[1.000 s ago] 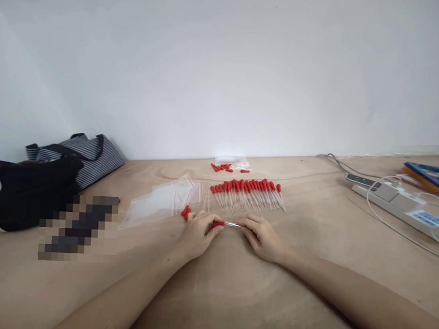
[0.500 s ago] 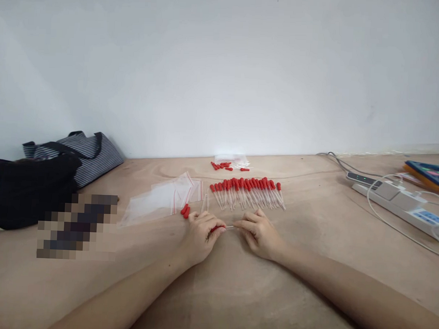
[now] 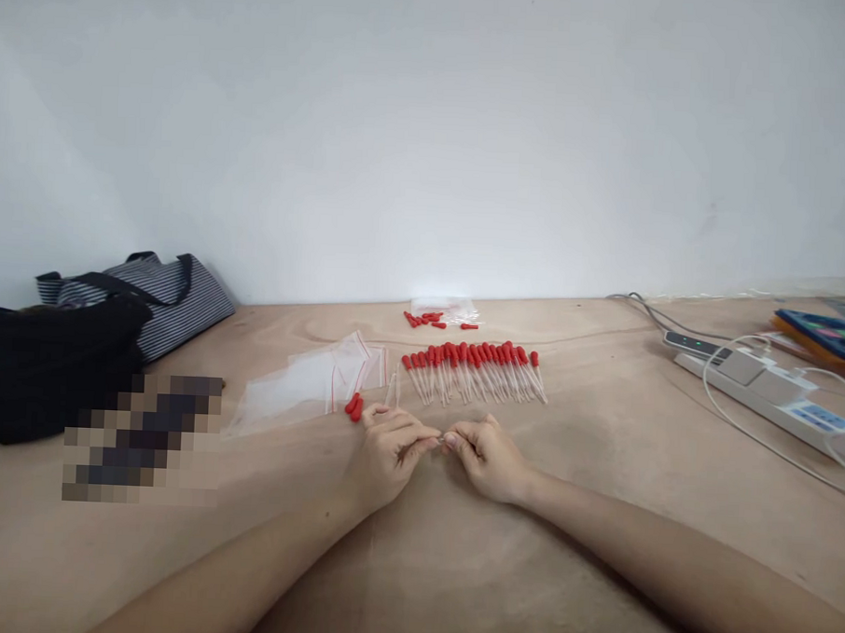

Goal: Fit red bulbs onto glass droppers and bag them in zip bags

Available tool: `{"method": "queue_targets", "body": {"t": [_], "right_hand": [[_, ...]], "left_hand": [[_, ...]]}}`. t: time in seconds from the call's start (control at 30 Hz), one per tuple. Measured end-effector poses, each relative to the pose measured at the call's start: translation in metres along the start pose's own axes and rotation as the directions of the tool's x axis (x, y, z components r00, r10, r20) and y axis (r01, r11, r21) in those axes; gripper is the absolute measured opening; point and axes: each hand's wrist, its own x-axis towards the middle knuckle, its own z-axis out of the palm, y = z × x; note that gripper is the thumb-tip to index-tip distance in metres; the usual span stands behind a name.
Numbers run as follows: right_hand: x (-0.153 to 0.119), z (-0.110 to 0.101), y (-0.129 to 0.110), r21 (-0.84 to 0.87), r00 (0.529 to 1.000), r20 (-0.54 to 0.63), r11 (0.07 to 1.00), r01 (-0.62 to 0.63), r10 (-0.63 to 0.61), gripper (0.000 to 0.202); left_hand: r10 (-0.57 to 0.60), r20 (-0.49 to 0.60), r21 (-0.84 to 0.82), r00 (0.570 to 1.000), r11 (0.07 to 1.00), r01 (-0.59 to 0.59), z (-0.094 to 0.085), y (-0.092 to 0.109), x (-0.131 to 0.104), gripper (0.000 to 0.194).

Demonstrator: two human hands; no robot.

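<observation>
My left hand point(image 3: 392, 450) is closed in a pinch on a dropper, its red bulb now hidden by the fingers. Fingertip to fingertip with it, my right hand point(image 3: 486, 457) pinches the same piece; only a sliver of the clear tube point(image 3: 441, 440) shows between them. Just beyond both hands lies a row of red-topped droppers point(image 3: 473, 358), clear tubes pointing toward me. Two loose red rubber bulbs point(image 3: 354, 407) rest left of my left hand. A few bare clear tubes point(image 3: 391, 390) lie between those bulbs and the row.
Clear zip bags point(image 3: 300, 381) with red seal lines overlap at left. More red bulbs point(image 3: 422, 318) and a clear bag point(image 3: 443, 306) lie near the wall. Black and striped bags point(image 3: 185, 297) stand far left. At right are a power strip point(image 3: 776, 393) with cables and a blue-orange case point(image 3: 824, 336).
My right hand has moved left along the tube, up against my left fingertips. The red bulb that showed in my left hand is now covered.
</observation>
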Motion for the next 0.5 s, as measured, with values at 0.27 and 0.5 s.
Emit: {"method": "queue_targets", "body": {"t": [0.27,0.5], "right_hand": [[0.005,-0.012,0.008,0.146,0.999,0.005,0.989,0.037,-0.038,0.021],[0.001,-0.010,0.006,-0.027,0.979,-0.129,0.988,0.153,-0.155,0.023]], "left_hand": [[-0.106,0.037,-0.053,0.994,0.993,0.108,-0.009,-0.014,0.002,0.017],[-0.153,0.004,-0.124,0.988,0.981,0.152,-0.003,-0.009,0.000,0.013]]}}
